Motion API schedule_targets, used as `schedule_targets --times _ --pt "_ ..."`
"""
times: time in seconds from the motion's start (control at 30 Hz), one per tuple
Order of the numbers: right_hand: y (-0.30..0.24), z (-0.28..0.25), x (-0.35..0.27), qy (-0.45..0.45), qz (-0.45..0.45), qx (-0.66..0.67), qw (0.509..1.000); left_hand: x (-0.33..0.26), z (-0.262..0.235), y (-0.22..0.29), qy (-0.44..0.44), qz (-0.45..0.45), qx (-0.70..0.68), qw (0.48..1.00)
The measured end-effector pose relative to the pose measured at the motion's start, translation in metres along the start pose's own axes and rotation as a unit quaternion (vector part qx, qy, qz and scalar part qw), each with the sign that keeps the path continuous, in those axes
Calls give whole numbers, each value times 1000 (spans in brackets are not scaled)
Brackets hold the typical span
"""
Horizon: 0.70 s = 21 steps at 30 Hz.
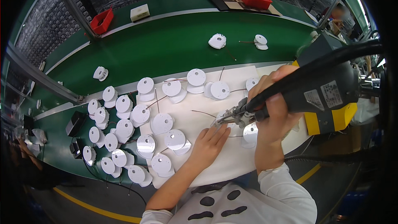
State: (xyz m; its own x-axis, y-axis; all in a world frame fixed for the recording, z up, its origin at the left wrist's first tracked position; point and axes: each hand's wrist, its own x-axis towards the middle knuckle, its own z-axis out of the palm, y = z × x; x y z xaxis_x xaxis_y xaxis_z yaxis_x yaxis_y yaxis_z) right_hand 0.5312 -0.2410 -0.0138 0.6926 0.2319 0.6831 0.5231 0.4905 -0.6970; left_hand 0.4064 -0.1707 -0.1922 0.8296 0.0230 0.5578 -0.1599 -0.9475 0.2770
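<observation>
My right hand (275, 110) is wrapped round a black power screwdriver (319, 87) with a metal nose, held tilted over the white mat (199, 174). The tool's tip comes down on a white plastic housing (221, 118), largely hidden by the tool and my fingers. My left hand (209, 147) grips the near edge of this housing with its fingertips, close beside the tip. A thin wire runs out to the left of it. Another white housing (250, 133) lies just right of the tip, and one more (251, 84) sits partly behind my right hand.
Several white round housings with wires, such as one disc-topped housing (162, 123), crowd the mat and bench to the left. A green conveyor belt (166, 45) runs behind, carrying a few more. A yellow and black machine (331, 120) stands at the right. Red bins (102, 20) sit beyond the belt.
</observation>
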Motion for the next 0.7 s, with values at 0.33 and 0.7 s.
schedule_targets --times 0.33,0.7 --pt "15 -1 3 -3 -38 34 999 2 1 1 -1 0 10 1000" --pt "19 9 -14 -17 20 -29 999 -5 0 -1 -16 18 3 1000"
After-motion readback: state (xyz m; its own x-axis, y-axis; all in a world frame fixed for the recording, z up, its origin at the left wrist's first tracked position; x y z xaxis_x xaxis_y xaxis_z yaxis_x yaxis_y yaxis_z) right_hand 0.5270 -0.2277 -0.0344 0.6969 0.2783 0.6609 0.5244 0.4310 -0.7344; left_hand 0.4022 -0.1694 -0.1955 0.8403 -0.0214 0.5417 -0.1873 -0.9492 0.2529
